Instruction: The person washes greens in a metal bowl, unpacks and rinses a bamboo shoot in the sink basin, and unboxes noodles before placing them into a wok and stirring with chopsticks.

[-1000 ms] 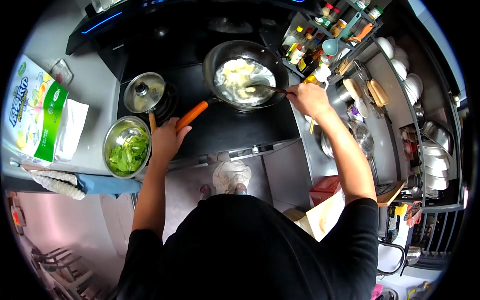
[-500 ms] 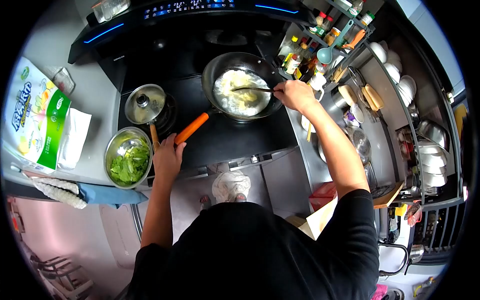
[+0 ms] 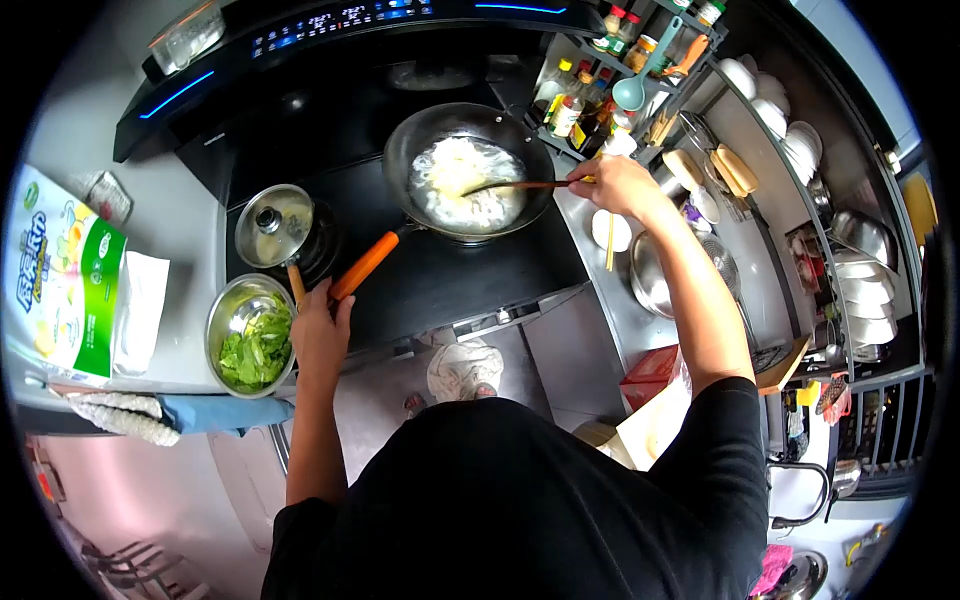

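Observation:
In the head view, my left hand [image 3: 319, 328] is closed at the end of the orange handle of a dark wok [image 3: 398, 160], thumb on one side and fingers on the other. My right hand [image 3: 615, 187] grips the brown handle of a spatula [image 3: 530, 184]. Its head dips into pale yellow and white food [image 3: 463, 180] in glossy, bubbly liquid, so the blade's shape is hidden. Just left of my left hand, a lidded saucepan [image 3: 283, 220] points its wooden handle toward my fingers. A steel bowl of green leaves [image 3: 255, 350] stands beside it.
The black stovetop [image 3: 455, 275] lies under the wok. On the right are bottles [image 3: 566, 110], a steel bowl [image 3: 652, 275], chopsticks [image 3: 610, 245] and a dish rack with white bowls [image 3: 866, 300]. A paper towel pack [image 3: 65, 280] stands at left. A range hood [image 3: 350, 40] overhangs the back.
The view has shifted slightly, so the stove items appear further left. My right hand sits further from the wok's rim, with more of the spatula handle showing. My left hand keeps its grip.

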